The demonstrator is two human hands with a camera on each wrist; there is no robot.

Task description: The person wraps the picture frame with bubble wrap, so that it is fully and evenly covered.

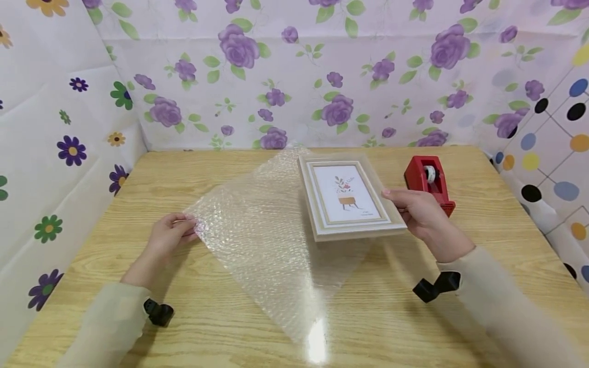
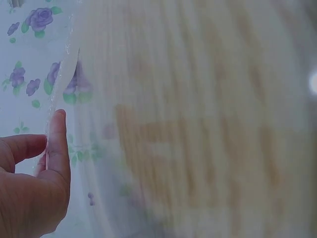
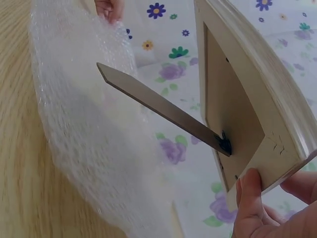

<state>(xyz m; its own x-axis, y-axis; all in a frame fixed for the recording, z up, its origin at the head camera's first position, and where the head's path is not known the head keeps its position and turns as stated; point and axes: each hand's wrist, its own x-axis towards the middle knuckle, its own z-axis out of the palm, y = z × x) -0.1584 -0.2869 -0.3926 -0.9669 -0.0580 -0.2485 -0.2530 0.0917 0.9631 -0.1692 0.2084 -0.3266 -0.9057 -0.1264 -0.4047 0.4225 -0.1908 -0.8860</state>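
My right hand grips a cream picture frame by its right edge, holding it tilted above a sheet of bubble wrap. A potted-plant print shows on its front. In the right wrist view the back of the picture frame is visible, with its stand leg swung out. On the left, my left hand pinches a corner of the bubble wrap between thumb and fingers. The left wrist view shows that hand at the edge of the sheet, which fills most of that view.
A red tape dispenser with a roll of tape stands behind my right hand. The wooden table is bounded by a rose-patterned sheet at the back and patterned sheets at both sides.
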